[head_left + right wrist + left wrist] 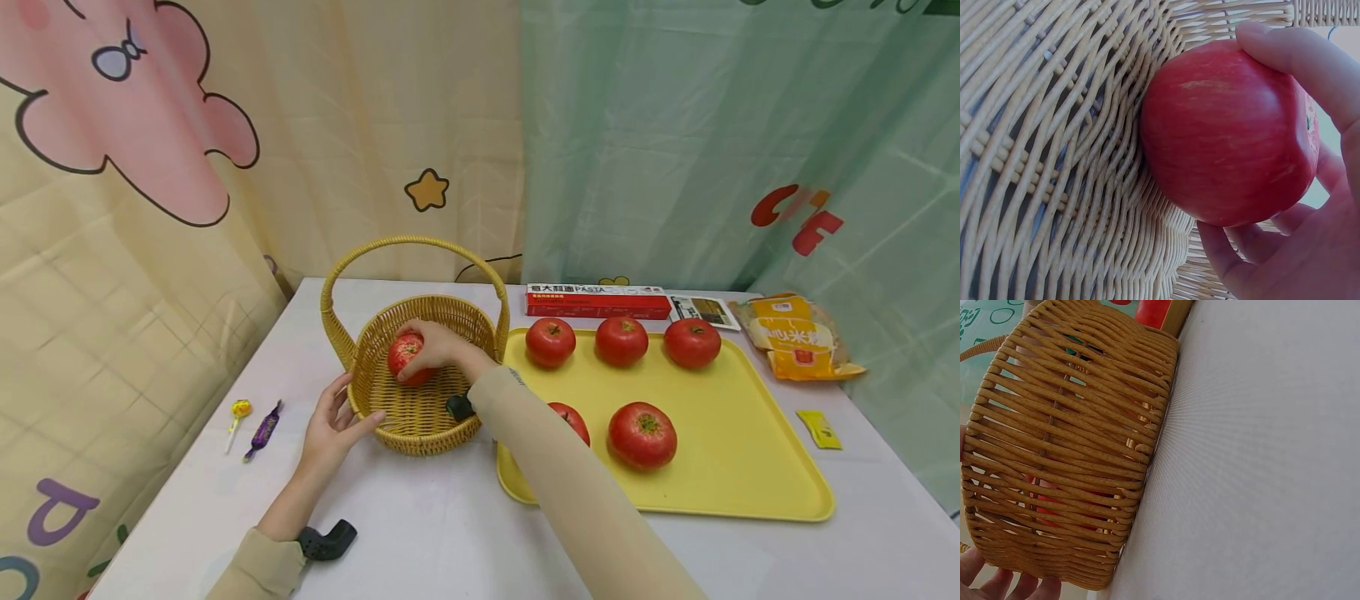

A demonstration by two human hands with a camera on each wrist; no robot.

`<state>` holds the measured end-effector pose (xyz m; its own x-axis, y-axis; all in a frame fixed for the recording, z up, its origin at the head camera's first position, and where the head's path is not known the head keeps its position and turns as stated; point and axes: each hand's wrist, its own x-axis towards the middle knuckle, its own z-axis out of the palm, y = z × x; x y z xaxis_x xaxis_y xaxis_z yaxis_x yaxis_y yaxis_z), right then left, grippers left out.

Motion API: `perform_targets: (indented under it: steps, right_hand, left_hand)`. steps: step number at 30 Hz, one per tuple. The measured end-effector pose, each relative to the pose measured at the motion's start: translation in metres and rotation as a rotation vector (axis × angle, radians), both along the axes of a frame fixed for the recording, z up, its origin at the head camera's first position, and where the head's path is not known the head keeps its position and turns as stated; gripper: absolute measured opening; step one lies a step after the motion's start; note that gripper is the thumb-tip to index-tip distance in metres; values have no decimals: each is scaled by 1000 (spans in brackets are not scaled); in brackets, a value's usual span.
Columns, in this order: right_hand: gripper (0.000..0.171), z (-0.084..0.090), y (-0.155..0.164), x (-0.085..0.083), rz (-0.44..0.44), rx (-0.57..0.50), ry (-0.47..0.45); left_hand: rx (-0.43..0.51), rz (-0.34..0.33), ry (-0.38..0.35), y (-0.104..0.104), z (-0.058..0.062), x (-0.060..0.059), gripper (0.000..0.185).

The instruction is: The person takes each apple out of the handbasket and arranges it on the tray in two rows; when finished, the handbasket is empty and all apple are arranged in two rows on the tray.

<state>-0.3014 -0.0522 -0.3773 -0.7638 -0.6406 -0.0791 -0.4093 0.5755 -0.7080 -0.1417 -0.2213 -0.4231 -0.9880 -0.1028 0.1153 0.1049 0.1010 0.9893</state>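
- Red apple (406, 357) sat inside the basket (438, 417), our right hand (438, 343) curled round it.
- Left hand (330, 425), fingers relaxed, steadied the rim.
- Placing step; release seemed due next.
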Motion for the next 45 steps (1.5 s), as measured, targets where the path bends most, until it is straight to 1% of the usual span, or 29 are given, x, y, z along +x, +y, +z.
perform_targets:
  steps: [4,11,20,25,28,31,36,38,40,43,45]
  right_hand:
    - [70,-1,0,0,-9,-15,-8]
    - [80,-1,1,1,-29,-30,-44]
    - [70,-4,2,1,-34,-38,-32]
    - [72,-2,0,3,-39,-45,-24]
    - [76,6,-3,8,-28,-27,-28]
    - [78,20,-2,13,11,-4,-38]
    - [73,47,10,19,139,-63,-78]
    - [72,57,20,24,193,-98,-103]
    - [70,67,33,30,235,-106,-111]
    - [66,80,59,42,288,-120,-98]
    - [64,87,82,51,304,-138,-81]
  left_hand:
    - [-8,-1,7,0,0,0,77]
    - [-13,-2,9,1,0,-1,77]
    - [-11,-10,2,1,0,-1,78]
    - [-17,-15,-3,2,0,-1,78]
    - [-19,-12,-1,2,-1,0,78]
    - [-20,-11,5,2,-1,1,77]
    - [-26,-6,12,1,0,0,76]
    - [-26,-2,10,1,0,-1,76]
    - [-25,4,3,0,0,-1,76]
    - [-24,5,-2,0,0,-1,76]
    - [-19,1,-1,-1,0,0,77]
